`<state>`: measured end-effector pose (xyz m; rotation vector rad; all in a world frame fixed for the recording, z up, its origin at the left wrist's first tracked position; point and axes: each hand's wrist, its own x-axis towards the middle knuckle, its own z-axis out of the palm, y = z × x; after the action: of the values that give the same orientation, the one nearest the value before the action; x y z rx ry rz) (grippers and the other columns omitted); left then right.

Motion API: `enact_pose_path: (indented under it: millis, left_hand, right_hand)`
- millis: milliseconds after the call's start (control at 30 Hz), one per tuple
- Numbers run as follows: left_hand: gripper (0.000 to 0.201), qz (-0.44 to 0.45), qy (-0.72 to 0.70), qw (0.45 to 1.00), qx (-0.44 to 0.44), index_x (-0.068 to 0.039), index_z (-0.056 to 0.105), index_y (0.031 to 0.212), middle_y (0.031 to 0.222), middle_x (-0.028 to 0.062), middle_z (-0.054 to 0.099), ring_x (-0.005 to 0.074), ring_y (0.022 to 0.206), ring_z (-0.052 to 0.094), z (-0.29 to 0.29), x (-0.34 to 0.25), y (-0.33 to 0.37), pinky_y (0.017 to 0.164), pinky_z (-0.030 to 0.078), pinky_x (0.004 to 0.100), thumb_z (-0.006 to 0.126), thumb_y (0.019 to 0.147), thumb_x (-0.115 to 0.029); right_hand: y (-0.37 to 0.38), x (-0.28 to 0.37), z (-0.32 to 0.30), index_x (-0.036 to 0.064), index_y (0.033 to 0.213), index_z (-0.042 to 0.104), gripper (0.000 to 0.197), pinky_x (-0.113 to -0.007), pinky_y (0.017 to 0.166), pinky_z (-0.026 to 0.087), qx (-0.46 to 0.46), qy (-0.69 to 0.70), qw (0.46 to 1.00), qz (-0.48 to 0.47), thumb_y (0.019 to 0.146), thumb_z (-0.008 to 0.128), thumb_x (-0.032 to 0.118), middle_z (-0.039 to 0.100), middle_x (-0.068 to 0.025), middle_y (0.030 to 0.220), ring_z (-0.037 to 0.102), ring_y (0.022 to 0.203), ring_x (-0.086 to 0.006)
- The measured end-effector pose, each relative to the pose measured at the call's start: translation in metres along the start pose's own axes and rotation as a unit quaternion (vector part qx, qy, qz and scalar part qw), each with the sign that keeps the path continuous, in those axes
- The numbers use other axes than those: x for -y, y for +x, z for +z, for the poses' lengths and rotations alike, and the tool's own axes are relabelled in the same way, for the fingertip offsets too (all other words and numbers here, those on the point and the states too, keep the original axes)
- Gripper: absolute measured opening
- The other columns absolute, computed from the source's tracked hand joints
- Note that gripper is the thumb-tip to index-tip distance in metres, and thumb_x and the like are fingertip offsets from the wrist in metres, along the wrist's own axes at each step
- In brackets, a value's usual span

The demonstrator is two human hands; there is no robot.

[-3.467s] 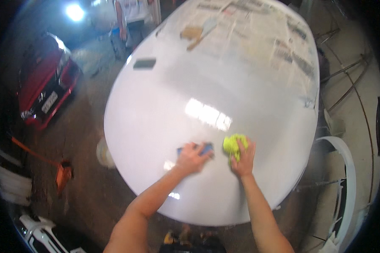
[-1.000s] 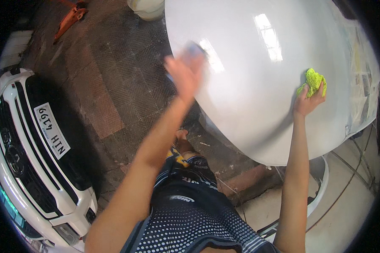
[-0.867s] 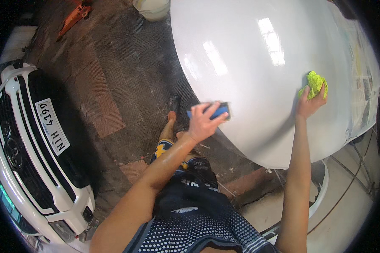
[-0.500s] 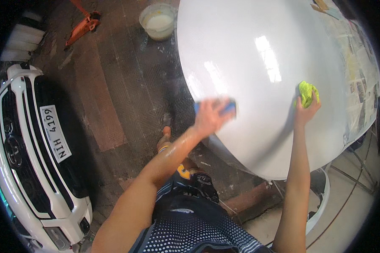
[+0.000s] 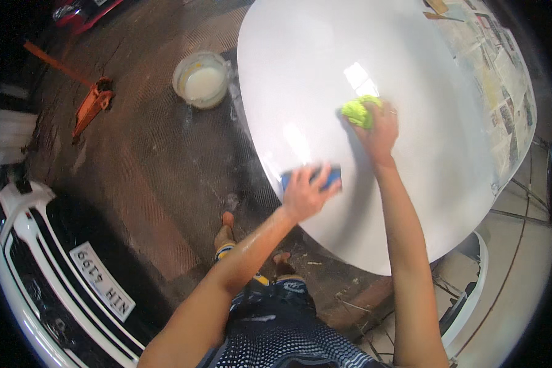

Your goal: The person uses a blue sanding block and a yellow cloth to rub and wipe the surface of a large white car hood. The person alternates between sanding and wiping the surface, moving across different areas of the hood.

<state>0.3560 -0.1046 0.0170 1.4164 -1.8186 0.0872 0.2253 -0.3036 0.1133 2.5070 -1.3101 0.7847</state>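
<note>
A large glossy white car panel (image 5: 423,178), gently curved, spreads out before me. Near its left edge my left hand (image 5: 306,197) is closed over a flat blue sanding block (image 5: 333,178) and presses it to the white surface; the fingers are slightly smeared by motion. Farther up and to the right, around the panel's middle, my right hand (image 5: 381,132) grips a crumpled yellow-green cloth (image 5: 359,112) against the panel. The cloth's underside is hidden.
Newspaper masking (image 5: 503,116) covers the panel's right side. A bucket (image 5: 179,83) of whitish liquid stands on the floor off its left edge. An orange floor jack (image 5: 92,110) lies farther left. At lower left is a white car front (image 5: 27,227); a white curved part (image 5: 475,294) is at lower right.
My right hand has moved the cloth left across the panel toward its middle. The left hand keeps the block near the left edge, slightly lower in view. The whole view has shifted and turned.
</note>
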Motion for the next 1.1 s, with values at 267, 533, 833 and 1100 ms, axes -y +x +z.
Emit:
enact_pose_path:
  millis: [267,533,833,1100]
  left_hand:
    - [0.016,-0.038,0.052,0.997,0.030,-0.025,0.075,0.101,0.129,0.0070,0.062,0.0347,0.104,0.054,-0.003,0.187,0.145,0.089,0.045,0.0509,0.071,0.086,-0.024]
    - [0.023,0.037,-0.066,0.997,0.028,-0.027,0.075,0.116,0.123,0.0090,0.067,0.0314,0.101,0.055,-0.006,0.146,0.108,0.086,0.044,0.0479,0.069,0.094,-0.032]
    - [0.026,-0.107,0.069,0.991,-0.033,-0.016,0.074,0.112,0.110,0.0143,0.063,0.0384,0.095,0.055,0.039,0.269,0.331,0.083,0.044,0.0528,0.061,0.100,-0.035]
    - [0.020,0.057,0.023,0.998,-0.002,-0.017,0.079,0.101,0.117,0.0097,0.068,0.0357,0.091,0.059,0.064,0.215,0.290,0.080,0.047,0.0487,0.068,0.096,-0.033]
  right_hand:
    - [0.095,0.090,0.042,0.0108,0.102,0.067,0.041,-0.039,0.075,0.056,0.039,0.158,0.976,0.146,0.069,0.088,0.019,0.069,-0.0086,0.101,0.069,0.089,-0.0306]
    - [0.037,-0.051,-0.002,0.0125,0.115,0.065,0.052,-0.043,0.086,0.053,-0.120,0.007,0.968,0.221,0.067,0.085,0.011,0.065,-0.0110,0.112,0.064,0.103,-0.0342]
    - [0.039,-0.053,0.021,0.0180,0.126,0.062,0.066,-0.047,0.099,0.048,-0.126,-0.004,0.962,0.243,0.064,0.085,0.021,0.056,-0.0137,0.129,0.058,0.116,-0.0366]
    - [0.026,-0.059,0.015,0.0194,0.127,0.062,0.068,-0.054,0.111,0.039,-0.111,-0.042,0.960,0.254,0.063,0.085,0.024,0.058,-0.0138,0.128,0.055,0.122,-0.0364]
